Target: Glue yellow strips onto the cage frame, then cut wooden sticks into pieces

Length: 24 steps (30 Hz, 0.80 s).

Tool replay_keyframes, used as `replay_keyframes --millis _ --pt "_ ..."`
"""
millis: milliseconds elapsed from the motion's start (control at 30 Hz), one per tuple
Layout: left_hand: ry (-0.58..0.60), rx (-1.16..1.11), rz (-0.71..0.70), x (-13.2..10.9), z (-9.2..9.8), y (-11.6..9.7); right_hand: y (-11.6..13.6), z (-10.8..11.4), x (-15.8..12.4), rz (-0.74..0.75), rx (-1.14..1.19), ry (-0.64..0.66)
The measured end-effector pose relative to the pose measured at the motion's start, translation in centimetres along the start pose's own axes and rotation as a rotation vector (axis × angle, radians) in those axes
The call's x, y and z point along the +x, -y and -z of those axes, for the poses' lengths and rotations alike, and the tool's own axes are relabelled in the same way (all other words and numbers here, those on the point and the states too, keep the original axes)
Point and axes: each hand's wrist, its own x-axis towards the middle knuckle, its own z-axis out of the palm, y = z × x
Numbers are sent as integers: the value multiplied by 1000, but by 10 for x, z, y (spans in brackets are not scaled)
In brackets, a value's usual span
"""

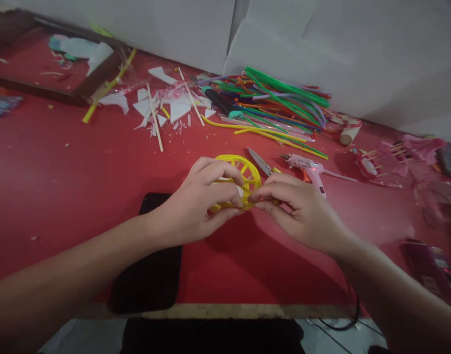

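Note:
A small round yellow basket (252, 169), which looks made of pipe cleaners with open ribs and a white base inside, is held above the red table. My left hand (206, 196) is closed around its left and near side, thumb below and fingers over the rim. At the near right edge of the basket, my right hand (287, 201) is closed in a pinch on the yellow work. The fingertips of both hands almost meet there and hide the exact spot. Just beyond my right hand lie scissors (259, 161), their handles partly covered, and a pink glue gun (306, 167).
A black phone (147, 275) lies under my left forearm by the table edge. Toward the back are a pile of coloured pipe cleaners (284, 98), white scraps (179, 110), wooden sticks (155, 118) and a dark frame (44, 88). Pink craft pieces (391, 157) sit at right.

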Motion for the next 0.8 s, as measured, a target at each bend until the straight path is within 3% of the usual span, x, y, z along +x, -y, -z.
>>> replay_keyframes --millis 800 --pt "-2 -29 18 -1 -1 -2 2 10 15 -13 -98 115"
